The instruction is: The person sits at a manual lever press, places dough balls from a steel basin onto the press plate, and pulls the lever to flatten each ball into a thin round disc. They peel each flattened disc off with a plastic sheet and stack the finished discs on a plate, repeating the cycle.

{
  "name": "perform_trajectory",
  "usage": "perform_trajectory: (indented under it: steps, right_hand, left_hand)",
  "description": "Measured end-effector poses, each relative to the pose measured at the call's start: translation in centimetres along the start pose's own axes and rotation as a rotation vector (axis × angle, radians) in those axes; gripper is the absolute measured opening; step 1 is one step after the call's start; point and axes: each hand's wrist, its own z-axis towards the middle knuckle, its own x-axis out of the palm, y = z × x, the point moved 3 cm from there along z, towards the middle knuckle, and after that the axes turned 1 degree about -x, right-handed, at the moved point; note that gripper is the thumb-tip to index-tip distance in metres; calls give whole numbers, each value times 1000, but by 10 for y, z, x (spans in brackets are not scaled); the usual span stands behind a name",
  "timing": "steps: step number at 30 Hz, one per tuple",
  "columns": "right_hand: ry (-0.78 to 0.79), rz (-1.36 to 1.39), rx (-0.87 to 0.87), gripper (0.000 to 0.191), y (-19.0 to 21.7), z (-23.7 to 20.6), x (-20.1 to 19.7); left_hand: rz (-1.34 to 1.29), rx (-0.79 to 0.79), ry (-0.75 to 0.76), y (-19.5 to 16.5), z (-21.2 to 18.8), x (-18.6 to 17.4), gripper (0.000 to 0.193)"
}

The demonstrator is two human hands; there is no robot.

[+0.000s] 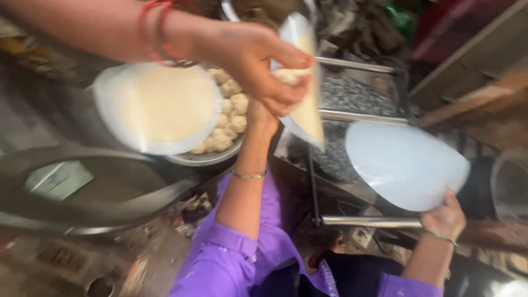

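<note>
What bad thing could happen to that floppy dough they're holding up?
1. The left hand pinches the thin dough sheet by one edge, so it hangs limp. It might tear or fold as the co-worker's hand reaches for it.
2. The flat dough round lies tilted over the tray of dough balls. It could slide off.
</note>
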Motion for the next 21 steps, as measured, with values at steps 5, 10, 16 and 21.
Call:
perform_trajectory:
  steps: [5, 10, 16, 21]
  right_hand:
    - [-11, -26, -21, 42, -6, 5, 6]
    - [5, -55, -66, 43, -13, 5, 18]
    - [4, -146, -130, 35, -23, -9, 44]
    - [60, -270, -174, 31, -35, -30, 85]
  left_hand:
    - [146, 368, -385, -99, -10, -66, 49]
    - [239, 348, -1119, -117, -69, -108, 54]
    - [639, 564, -921, -104, -74, -46, 62]
    - [-298, 82, -10, -84, -77, 50, 73]
